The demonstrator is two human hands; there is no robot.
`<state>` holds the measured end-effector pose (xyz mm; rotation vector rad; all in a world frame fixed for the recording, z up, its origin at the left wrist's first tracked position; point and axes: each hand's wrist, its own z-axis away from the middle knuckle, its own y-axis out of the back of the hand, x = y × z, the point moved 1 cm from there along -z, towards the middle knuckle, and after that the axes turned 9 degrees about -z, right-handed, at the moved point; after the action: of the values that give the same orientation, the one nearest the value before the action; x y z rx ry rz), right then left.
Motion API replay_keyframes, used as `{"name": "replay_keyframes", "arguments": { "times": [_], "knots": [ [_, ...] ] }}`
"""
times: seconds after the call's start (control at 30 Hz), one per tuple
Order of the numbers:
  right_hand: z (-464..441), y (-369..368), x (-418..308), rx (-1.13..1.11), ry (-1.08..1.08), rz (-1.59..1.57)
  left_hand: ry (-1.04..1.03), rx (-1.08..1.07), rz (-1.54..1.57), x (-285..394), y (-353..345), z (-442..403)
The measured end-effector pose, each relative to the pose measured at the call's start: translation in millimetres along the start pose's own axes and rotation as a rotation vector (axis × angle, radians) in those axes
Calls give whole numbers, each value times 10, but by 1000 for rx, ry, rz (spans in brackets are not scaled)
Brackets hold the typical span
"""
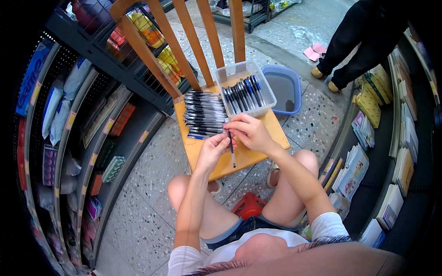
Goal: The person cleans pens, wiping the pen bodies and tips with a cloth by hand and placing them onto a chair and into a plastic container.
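Note:
Over the seat of a wooden chair [221, 164], a dark pen [233, 154] is held by both hands, its thin end pointing down toward me. My left hand [214, 149] pinches the pen from the left side. From the right, my right hand [251, 132] has its fingers closed at the pen's upper end. Just beyond my hands, a pile of black pens [202, 110] lies side by side on the left of the seat, with a blue one nearest me. A clear plastic box [269, 98] at the seat's back right holds black and blue pens [241, 94].
A blue bin [297, 99] stands on the floor right of the chair. Shelves of packaged goods [69, 147] curve along the left, shelves of notebooks [363, 175] along the right. A person in dark trousers [359, 50] stands at the upper right, near pink paper [315, 51].

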<state>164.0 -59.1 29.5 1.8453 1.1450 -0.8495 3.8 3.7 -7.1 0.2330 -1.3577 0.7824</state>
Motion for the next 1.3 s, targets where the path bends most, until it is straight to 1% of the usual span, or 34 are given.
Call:
{"name": "replay_keyframes", "arguments": {
  "times": [0.1, 0.2, 0.3, 0.4, 0.43, 0.53, 0.67, 0.7, 0.8, 0.9, 1.0, 1.1, 1.2, 1.3],
  "knots": [
    [-33, 18, -39, 92, 55, 86, 21, -3, -17, -1, -13, 6],
    [-25, 65, -30, 181, -7, 104, 36, 11, -9, 17, -37, 9],
    [11, 150, 2, 86, 17, 108, 20, 77, 24, 72, -9, 13],
    [105, 201, 27, -144, -57, 208, -12, 129, 95, 142, 56, -36],
    [129, 198, 30, -183, -27, 172, -20, 143, 115, 148, 84, -58],
    [196, 202, 53, -361, -61, 109, -45, 184, 163, 206, 112, -135],
    [284, 149, 176, -367, -58, 163, -42, 208, 201, 256, 111, -247],
    [292, 148, 188, -335, -90, 115, -31, 206, 196, 256, 99, -273],
    [274, 212, 199, -339, -129, 16, -16, 214, 166, 280, 68, -372],
    [261, 292, 183, -286, -202, -65, 8, 195, 121, 393, -14, -489],
    [180, 408, 90, -157, -243, -138, 26, 175, 55, 572, -130, -677],
    [103, 524, 10, -36, -408, -168, 41, 148, 18, 710, -231, -919],
    [100, 538, 82, 133, -452, -236, 63, 102, 18, 725, -268, -1190],
    [78, 596, 34, 276, -375, -105, 91, 120, -5, 745, -295, -1413]
  ]
}}
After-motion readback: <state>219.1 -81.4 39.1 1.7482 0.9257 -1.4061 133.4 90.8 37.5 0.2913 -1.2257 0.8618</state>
